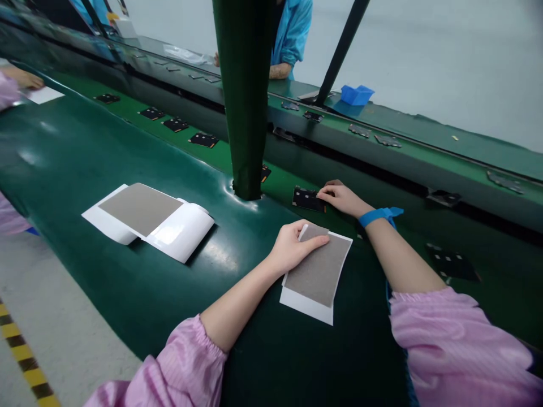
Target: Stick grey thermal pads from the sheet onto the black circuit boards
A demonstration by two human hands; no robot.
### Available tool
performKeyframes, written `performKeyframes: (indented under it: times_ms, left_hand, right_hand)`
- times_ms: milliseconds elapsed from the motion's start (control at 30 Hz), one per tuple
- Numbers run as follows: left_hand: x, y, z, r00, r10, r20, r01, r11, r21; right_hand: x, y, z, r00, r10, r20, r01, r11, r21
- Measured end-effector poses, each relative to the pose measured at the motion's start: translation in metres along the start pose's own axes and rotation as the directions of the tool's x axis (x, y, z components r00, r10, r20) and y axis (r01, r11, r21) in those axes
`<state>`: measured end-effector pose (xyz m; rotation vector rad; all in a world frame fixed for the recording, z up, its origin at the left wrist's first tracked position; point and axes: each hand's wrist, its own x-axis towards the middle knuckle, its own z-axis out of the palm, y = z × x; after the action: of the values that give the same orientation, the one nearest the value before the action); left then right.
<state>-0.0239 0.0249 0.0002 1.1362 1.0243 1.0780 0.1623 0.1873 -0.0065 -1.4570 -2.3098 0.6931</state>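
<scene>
Left hand: the person's left hand is over the worktop; its grip pinches the gray sheet, thumb on top and the other fingers mostly hidden.
Gray sheet: held at its upper left part, tilted, with a white backing showing below it and along its edges.
Right hand: the person's right hand reaches to the green strip beyond the worktop; thumb and fingertips are close together at the right part of a black board, but whether this grip pinches it or only touches it, one cannot tell.
Black board: on the strip, just right of the green post, beyond the gray sheet and apart from it.
Wrist: a blue band circles the right one.
Pile: a gray piece lies with curled white sheets on the worktop, left of the left hand.
Other boards: four in a row on the strip left of the post; another near the right forearm.
Far side: a co-worker in a blue sleeve is partly hidden by the post; a blue bin stands to the right.
Left edge: another person's hand is beside a white sheet.
</scene>
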Motion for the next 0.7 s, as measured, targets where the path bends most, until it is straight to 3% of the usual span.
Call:
performKeyframes:
  times_ms: [200,400,533,700]
  left_hand:
    - [0.0,0.001,0.001,1.0,0.018,-0.018,-0.018,1.0,0.017]
    - [0.0,-0.002,0.0,0.999,0.053,-0.013,-0.053,0.999,0.013]
    - [-0.001,-0.002,0.0,0.999,0.048,-0.023,-0.048,0.999,0.017]
    - [-0.001,-0.001,0.001,0.997,0.067,-0.027,-0.067,0.998,0.019]
  right_hand:
    - [-0.009,0.006,0.001,0.997,0.06,-0.055,-0.059,0.998,0.013]
    - [-0.027,0.005,-0.006,0.967,0.126,-0.224,-0.102,0.988,0.114]
    - [-0.063,-0.025,-0.012,0.971,0.066,-0.232,-0.03,0.988,0.154]
    - [-0.105,-0.075,-0.012,0.986,-0.09,-0.137,0.11,0.983,0.144]
